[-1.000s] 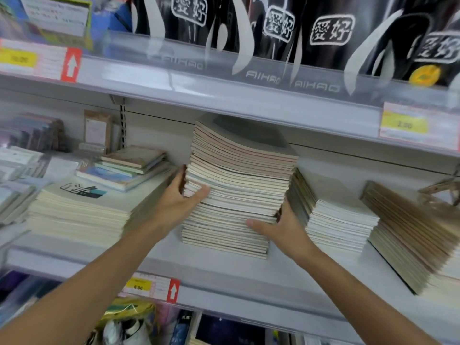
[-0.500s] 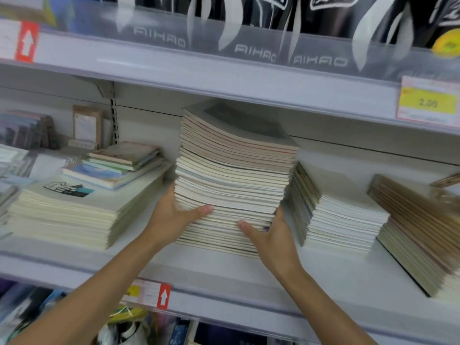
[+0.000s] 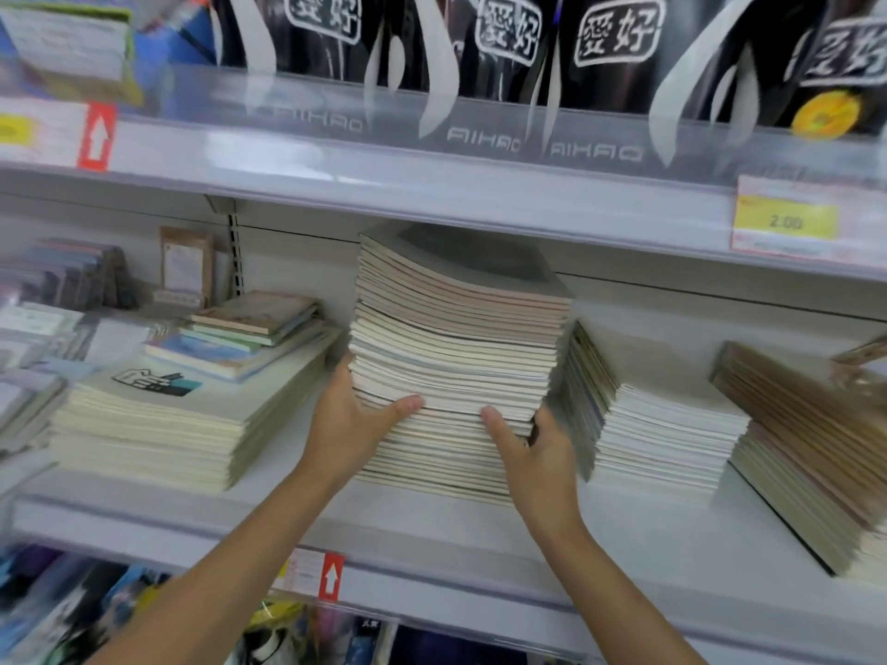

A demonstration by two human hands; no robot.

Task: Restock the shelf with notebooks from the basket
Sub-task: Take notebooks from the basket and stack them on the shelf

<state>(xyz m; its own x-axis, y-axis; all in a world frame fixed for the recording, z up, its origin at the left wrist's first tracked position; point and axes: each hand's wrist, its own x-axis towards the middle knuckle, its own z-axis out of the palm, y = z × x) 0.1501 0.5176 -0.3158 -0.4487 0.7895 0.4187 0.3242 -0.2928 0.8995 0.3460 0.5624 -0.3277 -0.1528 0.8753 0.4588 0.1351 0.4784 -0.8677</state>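
A tall stack of thin notebooks [image 3: 456, 338] with cream page edges and a grey top cover stands in the middle of the white shelf [image 3: 432, 530]. My left hand [image 3: 350, 424] grips the stack's left side, thumb pressed across the front edges about halfway up. My right hand [image 3: 533, 453] holds the lower right front corner, thumb on the front edges. The stack's top nearly reaches the shelf above. The basket is out of view.
A low wide pile of cream notebooks [image 3: 158, 419] with smaller books [image 3: 249, 328] on top lies at the left. A white notebook pile [image 3: 667, 439] and a leaning brown stack [image 3: 806, 448] stand at the right. Black bags [image 3: 528, 45] line the upper shelf. Price tags [image 3: 787, 223] hang on the rails.
Both hands have slid lower on the tall stack and stay clasped on it. The view has shifted and is slightly blurred. The stack looks a little straighter than before.
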